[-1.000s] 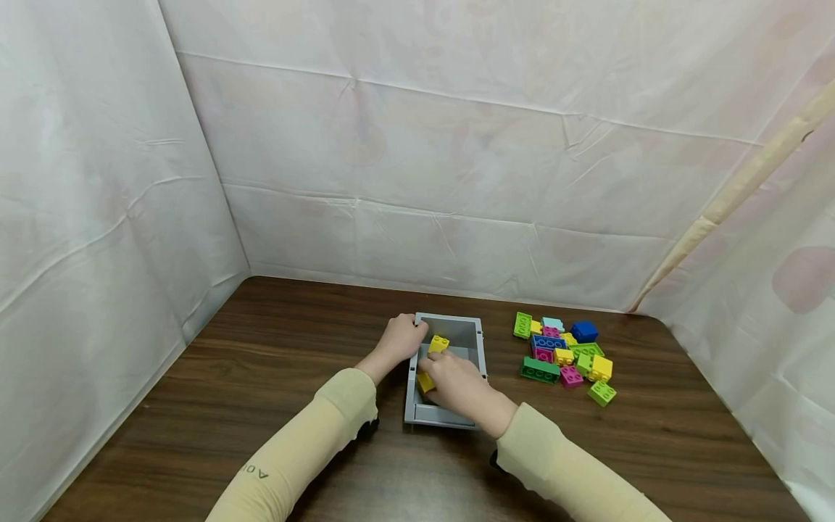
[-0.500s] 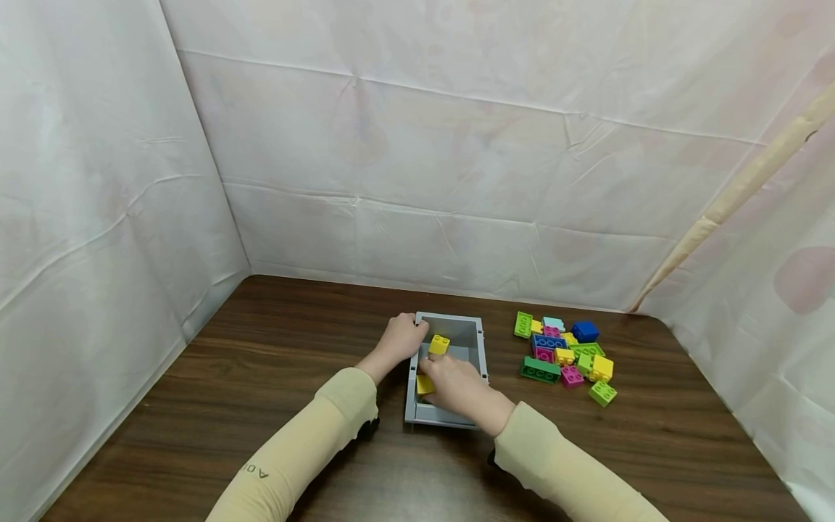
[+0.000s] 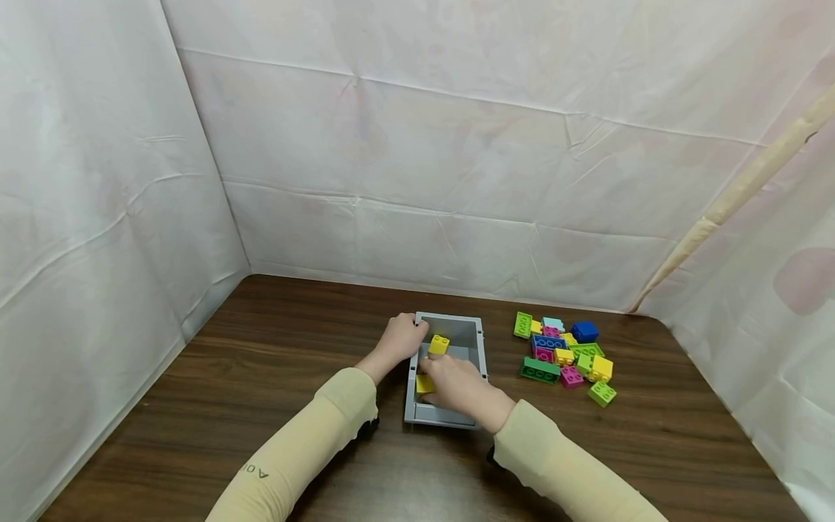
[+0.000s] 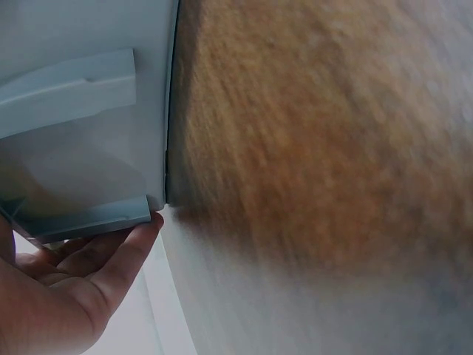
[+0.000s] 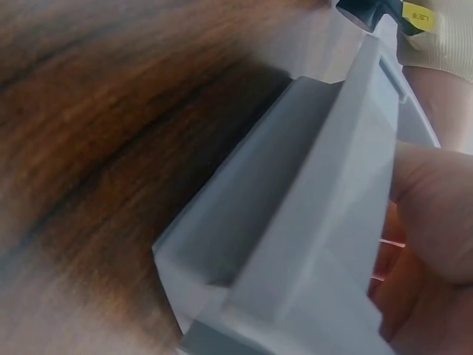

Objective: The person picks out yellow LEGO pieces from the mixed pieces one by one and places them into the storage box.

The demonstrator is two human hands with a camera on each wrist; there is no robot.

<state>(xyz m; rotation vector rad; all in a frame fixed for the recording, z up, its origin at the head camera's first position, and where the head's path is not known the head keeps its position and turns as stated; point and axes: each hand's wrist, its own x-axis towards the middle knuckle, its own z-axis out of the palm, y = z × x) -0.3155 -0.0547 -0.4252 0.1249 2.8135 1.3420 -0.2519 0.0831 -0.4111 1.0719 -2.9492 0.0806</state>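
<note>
A grey plastic bin (image 3: 484, 355) stands on the table before me. My left hand (image 3: 399, 338) grips its far left corner; in the left wrist view the fingers (image 4: 122, 270) lie along the bin's outer edge. My right hand (image 3: 457, 380) reaches down inside the bin. Between its thumb and fingers shows a yellow toy building brick (image 3: 425, 384), partly covered by the hand. Farther back in the bin, beyond the knuckles, a studded yellow brick (image 3: 440, 344) is in sight. In the right wrist view the bin wall (image 5: 318, 222) hides the right fingertips.
To the bin's right lies a loose pile of building bricks, among them a dark green brick (image 3: 539, 370), a blue brick (image 3: 584, 332) and a lime brick (image 3: 602, 394). The brown wooden table (image 3: 293, 333) ends at white curtains (image 3: 391, 239).
Inside the bin my right hand has shifted slightly and the near yellow brick has turned a little under it. The left hand and the bin have stayed put.
</note>
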